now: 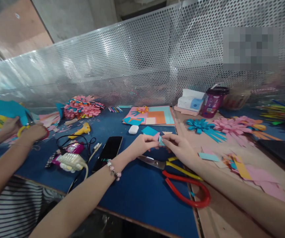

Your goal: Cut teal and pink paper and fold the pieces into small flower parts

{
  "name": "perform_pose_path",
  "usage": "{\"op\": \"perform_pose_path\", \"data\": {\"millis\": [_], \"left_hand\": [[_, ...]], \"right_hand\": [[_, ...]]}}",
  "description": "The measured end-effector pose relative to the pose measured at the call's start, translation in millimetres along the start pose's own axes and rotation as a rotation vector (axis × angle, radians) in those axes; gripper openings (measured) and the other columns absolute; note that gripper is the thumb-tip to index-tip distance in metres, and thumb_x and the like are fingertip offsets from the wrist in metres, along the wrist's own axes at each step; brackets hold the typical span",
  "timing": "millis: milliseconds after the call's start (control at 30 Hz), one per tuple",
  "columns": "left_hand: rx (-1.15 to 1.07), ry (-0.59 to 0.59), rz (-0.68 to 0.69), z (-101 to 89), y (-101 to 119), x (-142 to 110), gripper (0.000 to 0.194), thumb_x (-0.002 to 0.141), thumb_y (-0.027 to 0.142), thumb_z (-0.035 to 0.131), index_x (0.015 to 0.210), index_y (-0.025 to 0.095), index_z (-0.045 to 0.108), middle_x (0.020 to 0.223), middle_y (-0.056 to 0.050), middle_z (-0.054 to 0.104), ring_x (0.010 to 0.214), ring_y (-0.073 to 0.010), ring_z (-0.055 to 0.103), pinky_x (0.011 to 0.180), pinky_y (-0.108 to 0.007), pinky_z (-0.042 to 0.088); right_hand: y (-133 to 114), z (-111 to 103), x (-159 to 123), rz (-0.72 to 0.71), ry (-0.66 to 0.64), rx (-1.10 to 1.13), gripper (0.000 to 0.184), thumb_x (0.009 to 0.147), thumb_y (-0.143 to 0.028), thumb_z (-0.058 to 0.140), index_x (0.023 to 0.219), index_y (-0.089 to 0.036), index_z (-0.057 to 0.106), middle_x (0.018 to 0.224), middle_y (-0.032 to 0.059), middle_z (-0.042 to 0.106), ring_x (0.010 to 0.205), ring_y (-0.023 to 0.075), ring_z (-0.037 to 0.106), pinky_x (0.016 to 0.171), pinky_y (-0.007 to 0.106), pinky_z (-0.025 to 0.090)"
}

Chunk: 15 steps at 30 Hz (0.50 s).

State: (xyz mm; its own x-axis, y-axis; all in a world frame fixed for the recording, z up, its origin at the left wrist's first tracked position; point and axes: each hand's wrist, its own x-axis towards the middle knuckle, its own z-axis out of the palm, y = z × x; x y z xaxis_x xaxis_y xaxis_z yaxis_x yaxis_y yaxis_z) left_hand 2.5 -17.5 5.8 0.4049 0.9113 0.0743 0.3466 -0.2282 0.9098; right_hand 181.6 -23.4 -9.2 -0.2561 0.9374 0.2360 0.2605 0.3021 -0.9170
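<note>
Between my fingertips is a small piece of light blue paper [160, 141]. My left hand [143, 145], with a beaded bracelet at the wrist, pinches its left side. From the other side my right hand [178, 147] grips it between thumb and fingers. Just behind my hands lies a blue paper square [149, 131], with a bit of pink paper near it. Scissors with one red and one yellow handle [187, 175] rest on the blue table below my right hand, blades pointing left.
Stacked coloured paper [161, 115] and a white earbud case [133, 129] sit behind my hands. A phone [110, 150], a glue gun [81, 129] and cables lie left. Paper flowers [199, 127] and a purple cup [213, 102] stand right. At far left a co-worker's hand [37, 132] holds scissors.
</note>
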Motion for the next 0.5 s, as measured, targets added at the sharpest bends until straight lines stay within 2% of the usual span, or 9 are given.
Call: {"op": "perform_pose_path", "data": {"millis": [200, 500], "left_hand": [[-0.029, -0.031, 0.019, -1.0, 0.6, -0.7, 0.025, 0.073, 0.036, 0.054, 0.076, 0.014, 0.065, 0.077, -0.005, 0.065, 0.069, -0.0126, 0.054, 0.058, -0.022, 0.04], [-0.026, -0.042, 0.017, -1.2, -3.1, 1.6, 0.027, 0.074, 0.037, 0.054, 0.077, 0.013, 0.065, 0.078, -0.006, 0.065, 0.069, -0.0126, 0.054, 0.058, -0.022, 0.039]], "right_hand": [[-2.5, 0.2, -1.7, -0.035, -0.002, -0.007, 0.029, 0.08, -0.038, 0.051, 0.099, -0.019, 0.062, 0.075, 0.001, 0.062, 0.058, 0.012, 0.053, 0.053, 0.026, 0.046], [-2.8, 0.2, -2.3, -0.037, -0.002, -0.012, 0.029, 0.081, -0.038, 0.05, 0.098, -0.018, 0.062, 0.079, 0.0018, 0.063, 0.058, 0.0118, 0.053, 0.054, 0.026, 0.046]]}}
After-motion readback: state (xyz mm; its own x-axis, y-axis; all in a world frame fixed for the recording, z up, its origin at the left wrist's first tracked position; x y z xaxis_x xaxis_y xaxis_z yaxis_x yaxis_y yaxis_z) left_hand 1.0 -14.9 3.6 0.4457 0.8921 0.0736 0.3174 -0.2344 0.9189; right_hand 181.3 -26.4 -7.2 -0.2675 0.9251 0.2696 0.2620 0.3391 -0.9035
